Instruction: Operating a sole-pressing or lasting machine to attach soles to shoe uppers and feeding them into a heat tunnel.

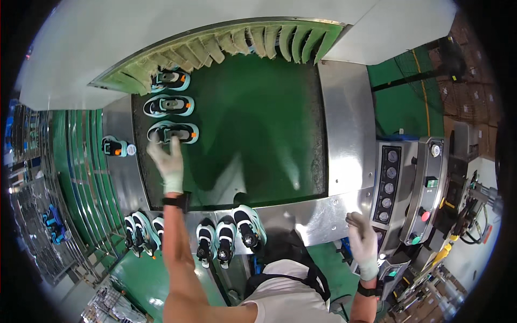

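My left hand (167,160), in a whitish glove, reaches over the left side of the green conveyor belt (253,124). Its fingers are spread, with the tips at the near side of a black, white and mint sneaker (180,132). Whether they press on the shoe I cannot tell. Beyond it, a second sneaker (168,105) and a third (171,79) lie in the same column, the third close to the curtain. My right hand (363,245), gloved too, hovers off the near right corner of the metal frame, fingers stretched out and holding nothing.
A green strip curtain (231,43) hangs across the machine opening. More sneakers stand along the near metal edge (226,239) and its left corner (141,231); one sits on the left ledge (113,146). On the right is a control panel (425,191) with buttons; roller rails (89,161) run left.
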`<action>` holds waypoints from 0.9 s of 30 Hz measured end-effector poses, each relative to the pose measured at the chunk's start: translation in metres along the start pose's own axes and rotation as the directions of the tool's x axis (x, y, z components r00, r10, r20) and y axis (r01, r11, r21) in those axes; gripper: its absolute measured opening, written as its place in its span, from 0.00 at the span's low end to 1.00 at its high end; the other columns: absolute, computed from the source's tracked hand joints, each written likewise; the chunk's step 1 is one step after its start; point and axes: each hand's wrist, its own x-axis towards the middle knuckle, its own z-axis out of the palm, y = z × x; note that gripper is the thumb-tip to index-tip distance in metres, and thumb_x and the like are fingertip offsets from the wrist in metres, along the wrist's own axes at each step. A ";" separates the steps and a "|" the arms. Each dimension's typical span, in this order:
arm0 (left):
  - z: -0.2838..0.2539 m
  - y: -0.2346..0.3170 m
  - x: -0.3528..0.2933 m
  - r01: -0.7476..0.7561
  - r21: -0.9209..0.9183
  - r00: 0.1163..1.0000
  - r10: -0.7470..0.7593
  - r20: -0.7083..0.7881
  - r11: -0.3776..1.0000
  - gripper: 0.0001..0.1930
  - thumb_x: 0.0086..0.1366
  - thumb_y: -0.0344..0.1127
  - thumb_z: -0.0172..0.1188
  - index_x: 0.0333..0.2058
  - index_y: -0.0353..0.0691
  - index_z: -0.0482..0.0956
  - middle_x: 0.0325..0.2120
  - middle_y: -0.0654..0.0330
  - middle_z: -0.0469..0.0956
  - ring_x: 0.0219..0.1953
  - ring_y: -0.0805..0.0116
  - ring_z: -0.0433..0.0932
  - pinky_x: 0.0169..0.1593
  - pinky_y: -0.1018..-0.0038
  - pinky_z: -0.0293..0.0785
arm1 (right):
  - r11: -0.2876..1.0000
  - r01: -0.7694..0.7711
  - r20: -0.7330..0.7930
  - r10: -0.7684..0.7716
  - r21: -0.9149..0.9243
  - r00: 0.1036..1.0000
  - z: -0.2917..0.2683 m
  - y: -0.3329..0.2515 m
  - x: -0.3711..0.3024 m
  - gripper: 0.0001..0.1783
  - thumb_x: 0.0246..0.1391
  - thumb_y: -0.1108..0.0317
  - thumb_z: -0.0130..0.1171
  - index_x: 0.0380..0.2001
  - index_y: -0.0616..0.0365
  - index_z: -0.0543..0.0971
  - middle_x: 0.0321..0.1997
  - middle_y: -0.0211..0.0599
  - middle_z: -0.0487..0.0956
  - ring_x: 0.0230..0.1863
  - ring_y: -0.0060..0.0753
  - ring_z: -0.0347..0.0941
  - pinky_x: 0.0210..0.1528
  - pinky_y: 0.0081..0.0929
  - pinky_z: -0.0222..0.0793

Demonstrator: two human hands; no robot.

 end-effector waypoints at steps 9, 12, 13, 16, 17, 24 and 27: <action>0.014 -0.117 0.042 -0.334 0.321 0.909 0.213 0.359 0.886 0.14 0.68 0.39 0.54 0.46 0.37 0.78 0.48 0.49 0.76 0.51 0.47 0.71 0.57 0.57 0.67 | 0.940 -0.316 0.084 0.308 0.124 0.948 0.033 0.153 -0.029 0.25 0.57 0.62 0.61 0.54 0.68 0.73 0.48 0.52 0.81 0.53 0.43 0.78 0.55 0.30 0.72; 0.014 -0.056 0.007 -0.379 0.053 0.858 0.330 0.393 0.924 0.11 0.67 0.34 0.58 0.45 0.35 0.79 0.46 0.49 0.74 0.51 0.48 0.72 0.56 0.59 0.70 | 0.985 -0.064 -0.265 0.019 -0.161 0.964 0.032 0.126 -0.044 0.31 0.56 0.60 0.65 0.57 0.67 0.70 0.54 0.56 0.77 0.56 0.52 0.75 0.59 0.37 0.70; 0.007 -0.006 -0.013 -0.143 -0.067 0.879 0.158 0.449 0.987 0.10 0.67 0.32 0.59 0.44 0.34 0.79 0.46 0.49 0.74 0.50 0.49 0.74 0.54 0.60 0.71 | 0.986 -0.018 -0.322 -0.037 -0.168 0.946 0.027 0.111 -0.048 0.33 0.55 0.58 0.66 0.58 0.68 0.70 0.55 0.57 0.76 0.57 0.57 0.73 0.61 0.40 0.68; 0.000 0.135 -0.090 -0.032 -0.391 0.741 0.285 0.608 0.920 0.09 0.67 0.31 0.60 0.43 0.34 0.80 0.43 0.52 0.75 0.46 0.56 0.76 0.53 0.62 0.72 | 0.964 0.224 -0.356 -0.260 -0.141 0.897 0.005 0.093 -0.055 0.39 0.50 0.58 0.68 0.60 0.68 0.66 0.62 0.60 0.69 0.64 0.58 0.66 0.68 0.46 0.61; 0.003 0.170 -0.116 -0.295 -0.515 0.631 0.569 0.527 0.805 0.09 0.66 0.31 0.60 0.43 0.34 0.80 0.42 0.52 0.75 0.46 0.58 0.77 0.53 0.62 0.72 | 0.951 0.286 -0.374 -0.310 -0.120 0.874 0.004 0.106 -0.055 0.40 0.49 0.58 0.69 0.61 0.68 0.66 0.63 0.61 0.68 0.66 0.59 0.63 0.69 0.47 0.59; -0.044 0.459 -0.316 -0.267 -0.926 -0.021 0.959 0.281 0.265 0.09 0.61 0.29 0.64 0.40 0.37 0.80 0.39 0.51 0.78 0.41 0.51 0.80 0.46 0.63 0.77 | 0.997 0.073 -0.562 -0.074 -0.025 0.824 -0.054 0.130 -0.149 0.38 0.41 0.75 0.66 0.58 0.65 0.65 0.52 0.57 0.72 0.54 0.61 0.69 0.57 0.49 0.67; -0.086 0.552 -0.389 -0.192 -0.981 -0.266 0.964 0.017 -0.035 0.11 0.60 0.31 0.66 0.42 0.39 0.81 0.40 0.51 0.79 0.37 0.50 0.82 0.42 0.64 0.79 | 0.998 -0.002 -0.839 -0.050 -0.061 0.542 -0.098 0.163 -0.229 0.38 0.49 0.68 0.67 0.62 0.62 0.63 0.55 0.56 0.72 0.57 0.60 0.71 0.58 0.44 0.69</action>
